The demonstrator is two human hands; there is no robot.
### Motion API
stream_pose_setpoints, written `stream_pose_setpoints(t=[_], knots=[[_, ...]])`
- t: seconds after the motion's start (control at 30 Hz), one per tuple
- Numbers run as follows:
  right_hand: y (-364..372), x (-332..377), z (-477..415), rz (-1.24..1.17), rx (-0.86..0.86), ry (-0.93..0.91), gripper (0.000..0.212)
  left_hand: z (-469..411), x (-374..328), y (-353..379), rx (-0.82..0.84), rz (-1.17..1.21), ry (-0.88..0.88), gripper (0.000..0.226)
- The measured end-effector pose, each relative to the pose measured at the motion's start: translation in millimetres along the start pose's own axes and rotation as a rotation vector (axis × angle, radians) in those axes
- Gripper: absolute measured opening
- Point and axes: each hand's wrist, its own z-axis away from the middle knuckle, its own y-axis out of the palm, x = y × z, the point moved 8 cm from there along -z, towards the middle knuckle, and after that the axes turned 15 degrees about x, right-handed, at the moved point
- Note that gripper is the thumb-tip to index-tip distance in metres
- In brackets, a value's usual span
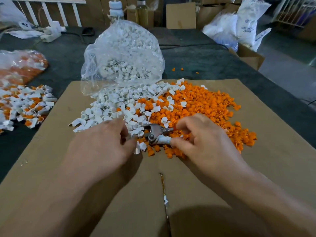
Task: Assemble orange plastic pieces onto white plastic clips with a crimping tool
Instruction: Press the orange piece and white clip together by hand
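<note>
A metal crimping tool [156, 134] lies at the near edge of the piles on a brown cardboard sheet [196, 177]. My right hand [203, 139] grips its handle end, fingers curled over it. My left hand [104, 142] rests at the edge of a heap of white plastic clips [109, 108], fingers curled down among them; whether it holds a clip is hidden. A heap of orange plastic pieces [205, 106] spreads to the right, with some white clips mixed in.
A clear plastic bag [123, 55] of white clips stands open behind the heaps. At the left lie a pile of assembled white-and-orange parts [25, 105] and a bag of orange pieces [20, 65]. Cardboard boxes, bottles and white sacks stand at the back.
</note>
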Motion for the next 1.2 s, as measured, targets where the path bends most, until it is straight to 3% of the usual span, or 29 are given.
stream_pose_setpoints(t=[0.07, 0.2, 0.37, 0.47, 0.6, 0.67, 0.8, 0.97, 1.2], knots=[[-3.9, -11.3, -11.9, -0.295, -0.026, 0.092, 0.011, 1.8, 1.6, 9.2, 0.061, 0.020, 0.009, 0.016], [10.6, -27.5, -26.8, -1.198, -0.016, 0.287, 0.011, 5.8, -1.5, 13.3, 0.023, -0.027, 0.062, 0.017], [37.8, -12.9, -28.5, -1.742, 0.154, 0.320, 0.017, 7.7, -17.4, 16.4, -0.035, -0.091, 0.160, 0.011], [38.6, -9.7, -27.8, -1.706, 0.221, 0.210, 0.037, 6.7, -19.4, 17.7, -0.039, -0.054, 0.187, 0.009], [32.8, -17.6, -28.3, -1.172, 0.217, 0.169, 0.049, 5.8, -11.6, 21.0, -0.024, 0.102, 0.173, 0.013], [32.7, -19.1, -28.9, -1.082, 0.216, 0.159, 0.043, 5.9, -5.9, 17.3, -0.067, 0.268, 0.159, 0.012], [30.2, -19.8, -29.0, -1.197, 0.189, 0.111, 0.029, 6.8, -3.1, 12.2, -0.136, 0.461, 0.131, 0.016], [26.1, -18.4, -30.1, -1.267, 0.150, 0.077, 0.035, 7.5, -2.6, 15.7, -0.159, 0.651, 0.092, 0.020], [34.8, -17.8, -29.3, -1.537, 0.253, 0.105, 0.036, 7.4, -7.4, 16.6, -0.154, 0.731, 0.126, 0.030]])
